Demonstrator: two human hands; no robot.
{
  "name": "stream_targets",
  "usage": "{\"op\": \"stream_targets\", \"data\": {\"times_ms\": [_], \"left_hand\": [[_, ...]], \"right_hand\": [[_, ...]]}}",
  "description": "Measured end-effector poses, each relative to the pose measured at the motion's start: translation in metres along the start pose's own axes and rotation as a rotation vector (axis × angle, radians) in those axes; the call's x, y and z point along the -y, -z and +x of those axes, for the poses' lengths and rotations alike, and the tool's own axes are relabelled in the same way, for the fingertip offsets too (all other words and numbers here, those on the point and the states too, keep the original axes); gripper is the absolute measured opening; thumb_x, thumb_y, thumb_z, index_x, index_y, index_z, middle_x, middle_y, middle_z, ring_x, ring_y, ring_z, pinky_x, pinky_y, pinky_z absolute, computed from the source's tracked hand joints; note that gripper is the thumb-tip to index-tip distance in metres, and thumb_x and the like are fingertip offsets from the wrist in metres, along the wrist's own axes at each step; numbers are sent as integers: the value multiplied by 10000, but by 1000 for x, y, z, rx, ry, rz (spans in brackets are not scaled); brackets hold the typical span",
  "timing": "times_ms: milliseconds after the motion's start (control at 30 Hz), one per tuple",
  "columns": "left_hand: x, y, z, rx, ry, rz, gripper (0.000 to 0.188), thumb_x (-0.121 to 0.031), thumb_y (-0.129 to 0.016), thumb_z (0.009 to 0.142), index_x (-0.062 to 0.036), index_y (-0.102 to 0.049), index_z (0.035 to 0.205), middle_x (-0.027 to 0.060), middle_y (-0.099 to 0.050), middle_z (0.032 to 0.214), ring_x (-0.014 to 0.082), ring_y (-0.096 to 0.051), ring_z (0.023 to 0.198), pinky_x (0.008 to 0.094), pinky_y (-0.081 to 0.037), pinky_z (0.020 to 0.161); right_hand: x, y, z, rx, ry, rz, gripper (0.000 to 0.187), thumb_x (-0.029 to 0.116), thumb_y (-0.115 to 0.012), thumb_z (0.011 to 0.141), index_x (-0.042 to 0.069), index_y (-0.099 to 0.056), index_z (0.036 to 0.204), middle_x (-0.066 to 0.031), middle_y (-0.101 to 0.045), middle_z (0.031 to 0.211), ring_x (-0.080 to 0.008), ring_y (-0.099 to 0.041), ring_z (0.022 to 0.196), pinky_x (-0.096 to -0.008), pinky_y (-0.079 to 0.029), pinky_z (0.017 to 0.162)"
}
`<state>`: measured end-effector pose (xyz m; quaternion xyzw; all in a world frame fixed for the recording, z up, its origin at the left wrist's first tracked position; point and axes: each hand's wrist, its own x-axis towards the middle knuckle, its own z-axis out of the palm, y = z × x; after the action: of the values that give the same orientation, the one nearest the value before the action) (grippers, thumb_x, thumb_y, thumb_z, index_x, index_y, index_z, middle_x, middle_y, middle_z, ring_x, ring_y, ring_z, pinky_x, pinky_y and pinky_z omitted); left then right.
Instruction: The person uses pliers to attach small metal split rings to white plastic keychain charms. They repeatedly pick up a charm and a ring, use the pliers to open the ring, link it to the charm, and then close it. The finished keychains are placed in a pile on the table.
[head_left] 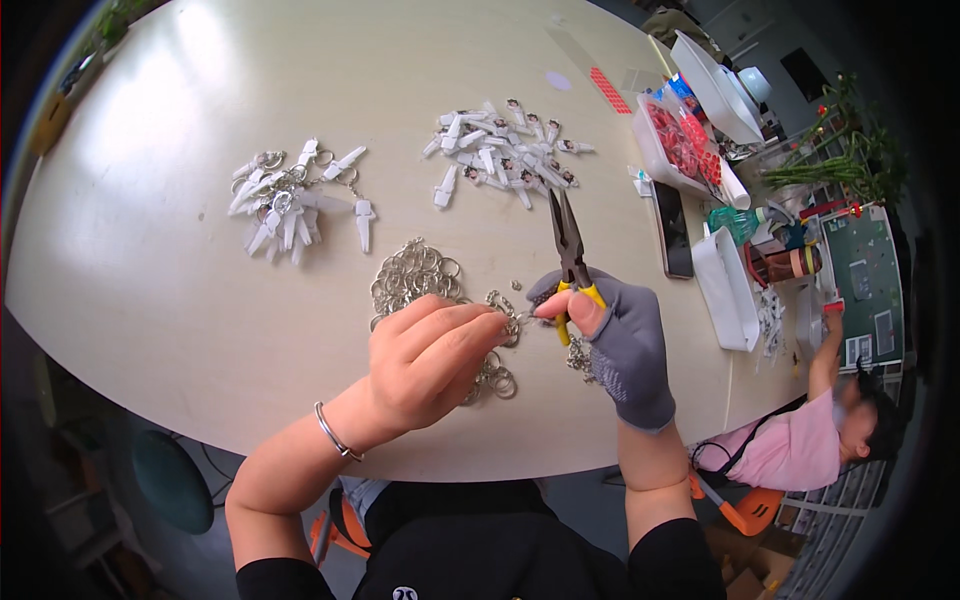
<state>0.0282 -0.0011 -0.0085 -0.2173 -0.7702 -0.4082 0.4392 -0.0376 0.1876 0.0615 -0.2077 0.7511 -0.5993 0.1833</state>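
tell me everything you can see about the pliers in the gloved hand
The pliers are a long-nose pair: slim dark metal jaws tapering to a point, with yellow-sleeved handles. They lie over the pale tabletop, tip pointing away from the person toward the far pile of white tags, and the jaws look closed. The right hand, in a grey glove with the thumb tip bare, wraps the handles, hiding most of them. Nothing is visibly gripped at the tip. The bare left hand pinches small ring parts just beside the handles.

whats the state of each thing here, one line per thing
left hand: bare, fingers pinched on a small ring
right hand: gloved, gripping the pliers
pliers: held, jaws shut, tip pointing away
key rings: loose pile on the table
phone: flat, screen dark
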Motion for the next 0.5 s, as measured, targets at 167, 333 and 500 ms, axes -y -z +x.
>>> {"op": "stream_targets", "data": {"times_ms": [167,333,500], "left_hand": [[-3,6,4,5,-30,8,287,63,-687,671,37,-662,956,126,-680,879,200,-588,618,282,-485,533],[-4,10,3,44,-22,25,285,58,-688,686,34,-664,968,130,-687,897,202,-595,630,278,-490,542],[-4,10,4,50,-49,47,285,46,-699,710,20,-668,992,125,-693,929,196,-608,649,271,-492,541]], "right_hand": [[-6,9,-23,-8,424,-515,209,139,-723,808,-28,-675,923,-148,-635,968,-281,-616,779,-326,-494,728],[-2,14,-33,100,606,-804,301,255,-791,717,40,-583,747,-115,-622,947,-311,-606,824,-397,-483,708],[-3,14,-37,77,606,-844,291,253,-786,718,45,-591,772,-109,-616,931,-305,-608,824,-391,-479,721]]}}
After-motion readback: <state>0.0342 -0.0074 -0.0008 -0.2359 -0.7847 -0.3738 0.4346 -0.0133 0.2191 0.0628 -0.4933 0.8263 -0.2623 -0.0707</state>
